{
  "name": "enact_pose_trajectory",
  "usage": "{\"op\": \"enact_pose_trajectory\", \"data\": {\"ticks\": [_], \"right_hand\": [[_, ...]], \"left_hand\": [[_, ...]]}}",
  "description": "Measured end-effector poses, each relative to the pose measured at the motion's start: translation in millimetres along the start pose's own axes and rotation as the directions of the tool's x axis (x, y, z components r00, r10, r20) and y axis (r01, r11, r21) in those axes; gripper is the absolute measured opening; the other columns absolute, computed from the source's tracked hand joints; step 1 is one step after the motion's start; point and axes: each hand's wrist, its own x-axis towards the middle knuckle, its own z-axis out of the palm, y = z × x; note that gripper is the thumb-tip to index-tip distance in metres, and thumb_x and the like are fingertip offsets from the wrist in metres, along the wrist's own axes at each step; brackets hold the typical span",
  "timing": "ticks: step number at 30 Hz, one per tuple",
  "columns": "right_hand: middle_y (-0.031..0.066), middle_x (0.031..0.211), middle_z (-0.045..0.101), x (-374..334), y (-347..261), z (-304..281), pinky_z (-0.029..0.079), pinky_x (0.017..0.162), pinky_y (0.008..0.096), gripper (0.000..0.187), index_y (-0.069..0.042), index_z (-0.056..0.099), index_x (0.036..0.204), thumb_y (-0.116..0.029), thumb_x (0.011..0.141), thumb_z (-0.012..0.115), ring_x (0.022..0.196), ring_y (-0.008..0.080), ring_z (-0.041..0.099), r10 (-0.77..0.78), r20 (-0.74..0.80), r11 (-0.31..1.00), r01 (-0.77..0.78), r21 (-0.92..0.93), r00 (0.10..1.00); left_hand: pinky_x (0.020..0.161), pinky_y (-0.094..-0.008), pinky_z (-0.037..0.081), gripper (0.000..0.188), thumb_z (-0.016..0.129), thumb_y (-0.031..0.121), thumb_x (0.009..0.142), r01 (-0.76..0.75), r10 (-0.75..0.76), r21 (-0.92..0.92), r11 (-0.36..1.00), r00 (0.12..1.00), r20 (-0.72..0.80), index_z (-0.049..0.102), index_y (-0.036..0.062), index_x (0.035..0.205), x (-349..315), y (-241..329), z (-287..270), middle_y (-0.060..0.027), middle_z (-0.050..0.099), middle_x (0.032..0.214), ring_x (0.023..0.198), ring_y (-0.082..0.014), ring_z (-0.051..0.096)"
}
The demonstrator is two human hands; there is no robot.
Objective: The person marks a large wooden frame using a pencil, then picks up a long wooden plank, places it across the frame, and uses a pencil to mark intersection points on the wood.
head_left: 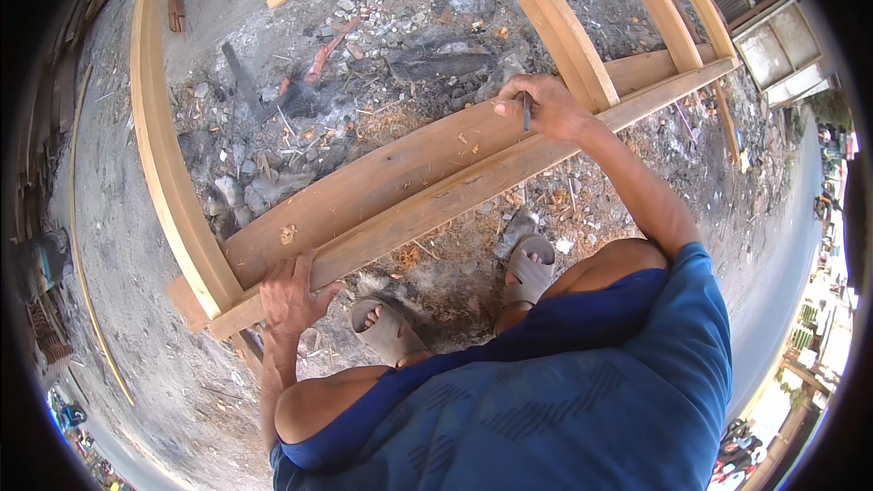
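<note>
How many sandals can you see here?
2, both worn, both on the near side of the wooden rail: the left sandal just right of the left hand, the right sandal farther forward.

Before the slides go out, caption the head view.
Left hand on a wooden frame above rubble-strewn ground, right hand holding a slim dark tool.

Pale wooden frame, aslant, slim dark tool

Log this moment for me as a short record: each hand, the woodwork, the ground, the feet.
Left hand: fingers on the near rail, toward its left end
Right hand: holding a narrow dark tool
Woodwork: pale bars meeting the rail; wide plank along its far side
Ground: scattered rubble
Feet: in sandals, near side of rail
</note>
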Motion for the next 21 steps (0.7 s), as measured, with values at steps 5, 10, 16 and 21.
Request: {"op": "enact_pose_trajectory", "data": {"ticks": [5,10,16,21], "right_hand": [[0.0160,0.093,0.075,-32,44,-67,0.053,0.081,0.0378,0.035,-0.006,0.073,0.114,-0.034,0.092,0.076,0.088,0.0274,0.071,0.158,-0.327,0.987,-0.150,0.049,0.932],[0.0228,0.101,0.074,-96,143,-121,0.055,0.084,0.0432,0.030,-0.005,0.076,0.110,-0.028,0.090,0.074,0.098,0.0373,0.072,0.209,-0.743,0.867,-0.471,-0.160,0.636],[0.0253,0.101,0.073,-158,206,-108,0.054,0.085,0.0462,0.030,-0.005,0.077,0.105,-0.029,0.087,0.072,0.099,0.0416,0.070,0.491,-0.712,0.786,-0.607,0.114,0.502],[0.0252,0.101,0.073,-126,186,-91,0.055,0.082,0.0460,0.031,-0.003,0.075,0.108,-0.026,0.088,0.074,0.096,0.0405,0.071,0.478,-0.715,0.774,-0.629,0.070,0.509]], "left_hand": [[0.091,-0.0515,0.052,0.068,0.088,0.049,0.071,0.004,0.002,-0.037,0.999,0.985,0.173,0.067,0.0042,0.118,13,-5,-16,-0.0230,0.070,0.108,0.103,-0.0415,0.067],[0.107,-0.0511,0.044,0.072,0.087,0.047,0.074,-0.028,0.055,-0.107,0.994,0.964,0.259,0.066,0.0010,0.125,24,-30,-17,-0.0289,0.062,0.129,0.126,-0.0458,0.055],[0.108,-0.0478,0.043,0.070,0.082,0.050,0.078,0.055,0.043,-0.201,0.978,0.889,0.455,0.069,-0.0031,0.122,50,-18,-32,-0.0286,0.064,0.125,0.124,-0.0431,0.057],[0.102,-0.0463,0.046,0.067,0.081,0.049,0.079,-0.024,0.165,-0.352,0.936,0.911,0.378,0.070,-0.0022,0.121,49,-39,-27,-0.0246,0.068,0.118,0.115,-0.0404,0.061]]}}
